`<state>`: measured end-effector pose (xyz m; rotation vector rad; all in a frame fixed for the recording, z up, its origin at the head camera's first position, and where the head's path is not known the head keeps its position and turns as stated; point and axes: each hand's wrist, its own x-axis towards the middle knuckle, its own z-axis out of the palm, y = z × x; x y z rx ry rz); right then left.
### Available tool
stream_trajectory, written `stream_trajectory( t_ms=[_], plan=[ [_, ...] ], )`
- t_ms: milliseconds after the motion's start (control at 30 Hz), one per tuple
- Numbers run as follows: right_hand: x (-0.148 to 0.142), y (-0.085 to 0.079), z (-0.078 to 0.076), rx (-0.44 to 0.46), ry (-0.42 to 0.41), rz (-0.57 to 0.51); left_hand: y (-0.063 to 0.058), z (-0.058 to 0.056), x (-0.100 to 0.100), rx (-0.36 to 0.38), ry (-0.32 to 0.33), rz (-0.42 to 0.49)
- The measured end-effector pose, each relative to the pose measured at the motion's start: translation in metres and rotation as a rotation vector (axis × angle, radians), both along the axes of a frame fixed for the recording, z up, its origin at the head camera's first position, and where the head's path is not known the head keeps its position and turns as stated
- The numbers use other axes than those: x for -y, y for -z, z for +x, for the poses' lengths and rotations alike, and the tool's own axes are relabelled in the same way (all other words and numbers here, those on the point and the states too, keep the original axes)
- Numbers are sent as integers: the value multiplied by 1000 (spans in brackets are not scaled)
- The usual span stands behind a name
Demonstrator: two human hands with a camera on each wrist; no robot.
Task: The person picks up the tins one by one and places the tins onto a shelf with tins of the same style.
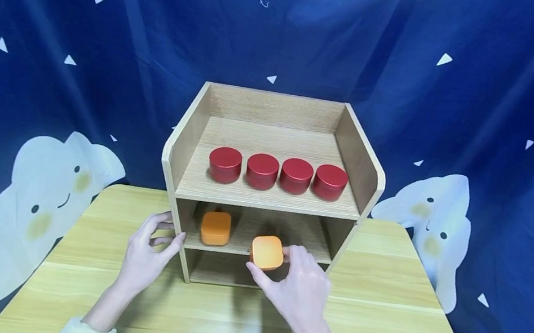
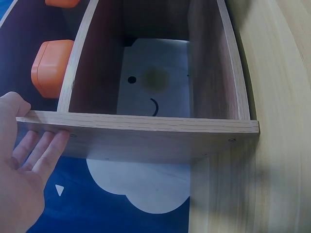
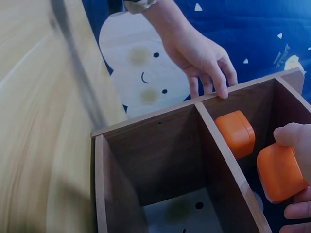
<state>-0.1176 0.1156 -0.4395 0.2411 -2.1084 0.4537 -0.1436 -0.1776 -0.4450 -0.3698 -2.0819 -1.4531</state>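
My right hand [image 1: 299,285] pinches an orange rounded-square tin [image 1: 267,252] between thumb and fingers, in front of the middle level of a small wooden shelf [image 1: 261,207]. A second orange tin [image 1: 215,228] stands on that level, towards its left side. With the thumb at the front edge and the fingers along the outer face, my left hand [image 1: 147,255] holds the shelf's left side panel [image 2: 146,124]. In the right wrist view the held tin [image 3: 280,172] appears beside the standing one [image 3: 236,134].
Several round red tins [image 1: 261,171] stand in a row on the top level. The lowest compartment [image 1: 227,269] opens just above the light wooden table [image 1: 377,330]. A blue curtain [image 1: 286,32] with cloud figures hangs behind.
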Motion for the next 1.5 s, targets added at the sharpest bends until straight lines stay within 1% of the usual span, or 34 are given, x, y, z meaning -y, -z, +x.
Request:
stream_trajectory(
  t_ms=[333,500,700,933,1133,1500],
  plan=[
    [13,-3,-12,-20,13,43,0,0,0,-6,3,-2],
    [16,-2,-19,-44,23,67,0,0,0,13,-6,3],
    [19,-3,-24,-29,47,102,-1,0,0,21,-6,7],
    [25,-4,-30,-33,50,120,-1,1,0,21,-4,13],
    [30,-5,-35,-24,81,142,-1,0,-1,12,-6,10],
    [34,-4,-44,-72,96,166,-2,1,-1,21,-10,11]
  ],
)
